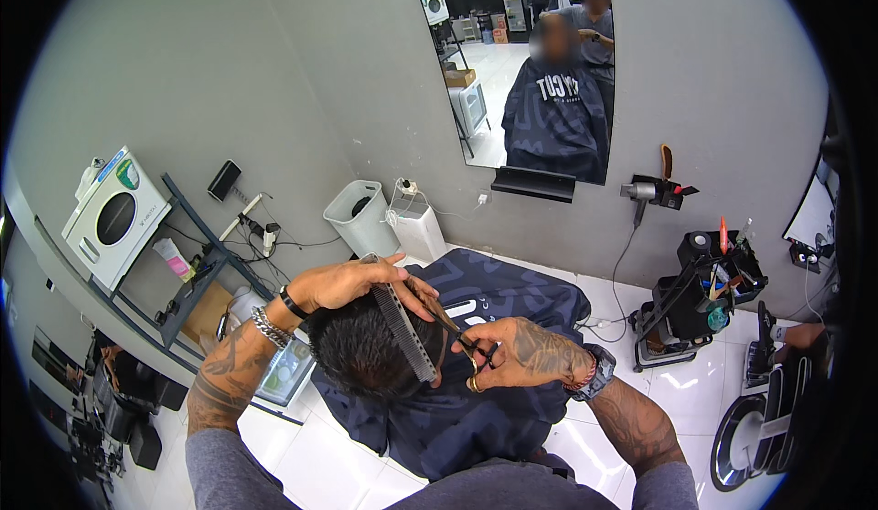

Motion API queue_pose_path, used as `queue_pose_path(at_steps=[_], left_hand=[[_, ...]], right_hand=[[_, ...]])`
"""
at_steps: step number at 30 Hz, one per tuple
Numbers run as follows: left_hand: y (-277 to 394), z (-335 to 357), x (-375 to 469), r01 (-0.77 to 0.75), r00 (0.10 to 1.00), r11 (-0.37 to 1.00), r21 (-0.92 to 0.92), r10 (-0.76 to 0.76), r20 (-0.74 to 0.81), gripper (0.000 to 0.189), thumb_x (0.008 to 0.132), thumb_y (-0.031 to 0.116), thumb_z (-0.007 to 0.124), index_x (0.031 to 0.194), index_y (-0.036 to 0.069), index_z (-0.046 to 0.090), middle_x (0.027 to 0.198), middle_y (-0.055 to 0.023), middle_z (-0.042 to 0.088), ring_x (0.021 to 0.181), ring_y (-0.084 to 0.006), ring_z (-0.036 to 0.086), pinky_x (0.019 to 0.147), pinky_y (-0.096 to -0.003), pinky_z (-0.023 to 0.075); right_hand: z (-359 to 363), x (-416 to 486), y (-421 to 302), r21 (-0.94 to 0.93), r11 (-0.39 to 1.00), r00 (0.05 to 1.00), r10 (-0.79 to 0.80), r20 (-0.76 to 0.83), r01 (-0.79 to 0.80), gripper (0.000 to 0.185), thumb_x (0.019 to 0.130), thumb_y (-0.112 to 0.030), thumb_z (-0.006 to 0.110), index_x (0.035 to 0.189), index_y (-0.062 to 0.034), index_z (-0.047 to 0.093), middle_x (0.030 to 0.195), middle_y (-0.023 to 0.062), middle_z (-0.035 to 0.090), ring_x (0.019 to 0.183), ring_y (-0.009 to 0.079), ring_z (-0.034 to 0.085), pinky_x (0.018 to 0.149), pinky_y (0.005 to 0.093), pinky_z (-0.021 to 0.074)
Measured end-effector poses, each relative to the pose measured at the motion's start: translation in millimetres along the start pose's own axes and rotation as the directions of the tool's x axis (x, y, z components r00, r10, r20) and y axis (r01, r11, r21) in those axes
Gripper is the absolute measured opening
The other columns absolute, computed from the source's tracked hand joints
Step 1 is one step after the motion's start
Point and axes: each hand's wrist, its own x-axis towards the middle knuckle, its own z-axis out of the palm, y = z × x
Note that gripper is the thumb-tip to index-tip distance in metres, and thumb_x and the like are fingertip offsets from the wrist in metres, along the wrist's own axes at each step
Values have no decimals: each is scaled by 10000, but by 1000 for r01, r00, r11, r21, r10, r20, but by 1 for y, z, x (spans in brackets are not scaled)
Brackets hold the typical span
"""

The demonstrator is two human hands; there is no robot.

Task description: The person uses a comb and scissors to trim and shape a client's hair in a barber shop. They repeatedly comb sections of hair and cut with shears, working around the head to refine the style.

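A seated person in a dark patterned barber's cape (439, 428) is below me, their short dark hair (363, 345) towards the camera. My left hand (350, 287) is over the front of the head and holds a metal barber's comb (405, 335), which slants across the side of the hair. Two of its fingers reach towards the scissor blades. In my right hand (514, 355) is a pair of hair-cutting scissors (461, 337), dark with gold-coloured parts, thumb and fingers at the handles. The blades point up and left beside the left fingers; whether they touch hair I cannot tell.
A wall mirror (555, 119) with a black ledge (533, 185) hangs ahead. To the right are a hair dryer (639, 191) on a wall holder and a black tool trolley (693, 304). Leftward stand a metal rack (199, 290), a grey bin (360, 222) and loose cables.
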Motion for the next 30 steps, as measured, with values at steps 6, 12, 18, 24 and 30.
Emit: queue_pose_path(at_steps=[6,12,18,24,30], left_hand=[[-3,-1,0,4,1000,1000,-20,-4,-2,700,1164,418,225,1242,74,829,1503,-156,682,1502,-320,535,1363,-552,-78],[-4,-1,-1,5,1000,1000,-19,-5,1,700,1160,426,221,1271,77,817,1518,-143,674,1510,-310,525,1364,-552,-70],[-4,-2,0,-4,1000,1000,-16,4,19,720,1161,441,196,1296,84,807,1528,-140,667,1523,-313,509,1364,-557,-63],[-7,-3,-1,-12,999,1000,7,12,30,728,1162,454,187,1315,90,799,1538,-142,659,1526,-315,504,1364,-556,-70],[-6,-5,0,-21,999,1000,1,21,45,735,1162,461,182,1322,89,795,1539,-137,658,1535,-314,494,1362,-561,-77]], right_hand=[[-8,16,-7,-88,995,999,-52,-12,51,479,886,-222,875,1322,-77,740,871,-29,651,722,62,602,679,259,514],[-20,22,-12,-156,987,998,37,44,-30,486,888,-213,860,1341,-81,745,856,-6,656,759,99,627,714,301,537],[-29,23,-22,-170,985,998,-30,59,39,479,887,-220,861,1328,-65,756,839,17,692,776,129,654,733,319,547],[-37,32,-22,-264,964,997,46,67,-27,461,896,-252,866,1300,-54,764,809,25,708,745,142,669,719,334,553],[-49,40,-33,-206,978,986,70,148,-38,442,897,-245,856,1287,-59,762,831,45,750,763,144,718,726,341,563]])
